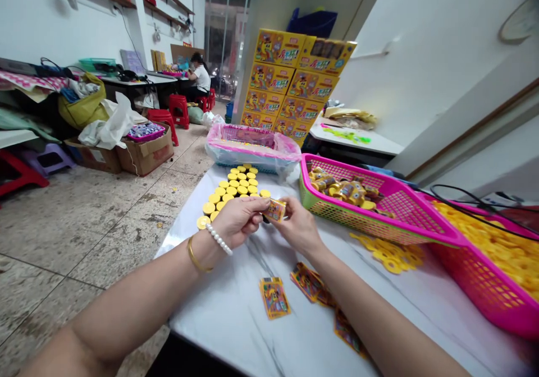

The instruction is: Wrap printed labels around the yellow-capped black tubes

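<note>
My left hand (pixel 240 218), wearing a pearl bracelet and a gold bangle, pinches the left end of a small orange printed card (pixel 275 210). At the card's right end, the fingers of my right hand (pixel 301 228) are closed on it. A dark bit shows just under the card; I cannot tell what it is. Beyond my left hand stand several small containers with yellow lids (pixel 231 186) in close rows. Nearer to me on the white table lies a loose printed card (pixel 274 298). More printed cards (pixel 309 283) lie in piles, partly hidden by my right forearm.
A pink-and-green basket (pixel 421 220) holds small brown-and-yellow containers. Yellow ring-shaped pieces (pixel 389 252) lie beside it, with more in a pink basket (pixel 471 298) at right. A plastic-lined basket (pixel 252 147) and stacked yellow boxes (pixel 273 79) stand behind. A person (pixel 201 78) sits far back.
</note>
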{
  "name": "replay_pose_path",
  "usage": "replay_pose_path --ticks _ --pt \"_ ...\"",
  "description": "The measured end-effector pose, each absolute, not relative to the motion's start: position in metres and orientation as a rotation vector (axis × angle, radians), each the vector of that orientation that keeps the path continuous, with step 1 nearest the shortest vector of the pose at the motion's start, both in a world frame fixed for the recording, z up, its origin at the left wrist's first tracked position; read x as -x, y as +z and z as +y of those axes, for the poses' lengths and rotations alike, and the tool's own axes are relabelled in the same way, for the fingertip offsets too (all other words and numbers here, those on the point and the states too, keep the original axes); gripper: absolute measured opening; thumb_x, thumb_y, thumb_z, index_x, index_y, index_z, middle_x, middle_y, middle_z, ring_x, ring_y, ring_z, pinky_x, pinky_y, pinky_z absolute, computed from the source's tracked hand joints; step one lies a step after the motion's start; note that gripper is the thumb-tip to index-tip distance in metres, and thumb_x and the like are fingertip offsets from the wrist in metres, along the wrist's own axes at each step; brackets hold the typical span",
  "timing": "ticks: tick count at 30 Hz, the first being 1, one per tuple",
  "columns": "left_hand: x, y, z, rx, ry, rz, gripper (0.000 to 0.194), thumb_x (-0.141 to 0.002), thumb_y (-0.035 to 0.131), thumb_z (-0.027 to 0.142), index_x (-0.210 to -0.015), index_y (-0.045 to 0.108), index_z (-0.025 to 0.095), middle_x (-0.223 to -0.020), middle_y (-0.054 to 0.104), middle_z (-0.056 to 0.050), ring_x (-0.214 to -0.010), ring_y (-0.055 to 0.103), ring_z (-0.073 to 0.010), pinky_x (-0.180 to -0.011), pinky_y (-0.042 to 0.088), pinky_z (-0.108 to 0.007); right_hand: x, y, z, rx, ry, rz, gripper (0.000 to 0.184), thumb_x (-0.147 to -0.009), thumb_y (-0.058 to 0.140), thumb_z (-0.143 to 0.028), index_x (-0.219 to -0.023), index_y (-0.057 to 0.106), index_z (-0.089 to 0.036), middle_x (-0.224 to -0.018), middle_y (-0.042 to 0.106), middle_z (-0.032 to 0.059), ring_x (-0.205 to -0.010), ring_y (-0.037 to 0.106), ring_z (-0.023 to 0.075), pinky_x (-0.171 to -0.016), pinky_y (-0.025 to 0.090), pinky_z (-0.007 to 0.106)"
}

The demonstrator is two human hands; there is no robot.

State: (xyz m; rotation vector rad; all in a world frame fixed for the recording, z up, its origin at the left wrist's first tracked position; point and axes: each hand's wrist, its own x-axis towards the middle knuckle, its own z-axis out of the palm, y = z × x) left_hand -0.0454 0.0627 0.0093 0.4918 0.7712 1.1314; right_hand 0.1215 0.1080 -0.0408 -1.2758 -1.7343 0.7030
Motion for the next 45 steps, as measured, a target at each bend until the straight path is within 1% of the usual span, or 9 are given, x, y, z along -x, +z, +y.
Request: replay_pose_path --ticks 4,9,19,24,31,34,36,41,45 --pt "0.046 0.007 0.065 -0.443 1.102 0.748 0.018 -0.093 0.056 0.004 -0.078 0.067 0.006 -0.070 0.065 -0.003 -0.037 0.037 0.0031 -0.031 0.017 -0.006 -0.149 -0.021 0.106 1.066 1.100 -1.400 0.041 -0.070 0.077 -0.043 -0.102 0.064 -0.021 -0.086 0.072 0.0041 -0.072 0.068 0.0182 -0.067 0.057 0.034" --pt "0.047 0.006 0.069 -0.362 1.127 0.742 0.022 -0.094 0.053 0.002 -0.076 0.063 0.008 -0.067 0.061 -0.001 -0.036 0.038 0.0025 -0.030 0.017 -0.007 -0.152 -0.009 0.092 0.843 1.393 -1.170 0.031 -0.070 0.085 -0.040 -0.093 0.072 -0.024 -0.096 0.073 0.0034 -0.083 0.070 0.0178 -0.074 0.062 0.033" --pt "0.044 0.001 0.069 -0.361 1.100 0.674 0.019 -0.097 0.050 0.005 -0.083 0.063 0.008 -0.069 0.060 0.000 -0.034 0.035 0.0027 -0.029 0.017 -0.008 -0.141 -0.007 0.081 0.942 1.101 -1.346 0.034 -0.071 0.086 -0.045 -0.091 0.069 -0.023 -0.084 0.073 0.0015 -0.077 0.072 0.0190 -0.078 0.063 0.039" --pt "0.043 -0.002 0.070 -0.390 1.124 0.686 0.018 -0.095 0.053 0.005 -0.081 0.063 0.008 -0.067 0.060 0.000 -0.035 0.035 0.0023 -0.029 0.016 -0.008 -0.141 -0.004 0.075 0.947 0.842 -1.533 0.031 -0.077 0.082 -0.041 -0.096 0.066 -0.023 -0.108 0.076 0.0083 -0.098 0.073 0.0230 -0.094 0.058 0.041" --pt "0.040 -0.003 0.068 -0.410 1.103 0.661 0.016 -0.095 0.054 0.007 -0.082 0.063 0.007 -0.068 0.063 -0.001 -0.035 0.037 0.0019 -0.029 0.018 -0.008 -0.136 -0.002 0.073 0.949 1.081 -1.469 0.039 -0.078 0.079 -0.051 -0.096 0.055 -0.025 -0.071 0.071 -0.0032 -0.066 0.073 0.0185 -0.071 0.064 0.036" --pt "0.041 -0.002 0.069 -0.396 1.105 0.668 0.017 -0.095 0.053 0.006 -0.084 0.064 0.007 -0.069 0.064 -0.002 -0.035 0.037 0.0018 -0.029 0.017 -0.008 -0.136 -0.001 0.074 0.940 0.994 -1.497 0.039 -0.075 0.083 -0.045 -0.094 0.058 -0.023 -0.070 0.069 -0.0036 -0.065 0.071 0.0159 -0.065 0.061 0.029" --pt "0.041 -0.002 0.070 -0.398 1.107 0.674 0.018 -0.096 0.052 0.006 -0.084 0.065 0.007 -0.068 0.063 -0.002 -0.035 0.037 0.0018 -0.029 0.016 -0.008 -0.137 0.000 0.074 0.932 0.987 -1.451 0.037 -0.074 0.084 -0.043 -0.092 0.060 -0.023 -0.073 0.069 -0.0028 -0.068 0.071 0.0154 -0.067 0.062 0.029" --pt "0.040 -0.001 0.068 -0.388 1.110 0.696 0.017 -0.096 0.054 0.006 -0.083 0.065 0.007 -0.067 0.062 -0.001 -0.035 0.037 0.0020 -0.029 0.016 -0.008 -0.137 0.002 0.075 0.902 1.197 -1.197 0.037 -0.072 0.084 -0.049 -0.088 0.063 -0.023 -0.090 0.071 -0.0005 -0.083 0.075 0.0182 -0.084 0.066 0.040" --pt "0.039 0.002 0.065 -0.367 1.115 0.643 0.021 -0.098 0.050 0.006 -0.083 0.064 0.007 -0.068 0.062 -0.001 -0.033 0.036 0.0021 -0.028 0.017 -0.008 -0.135 0.000 0.077 0.930 1.278 -1.178 0.039 -0.067 0.087 -0.046 -0.084 0.062 -0.022 -0.083 0.071 -0.0018 -0.080 0.075 0.0184 -0.085 0.066 0.043"
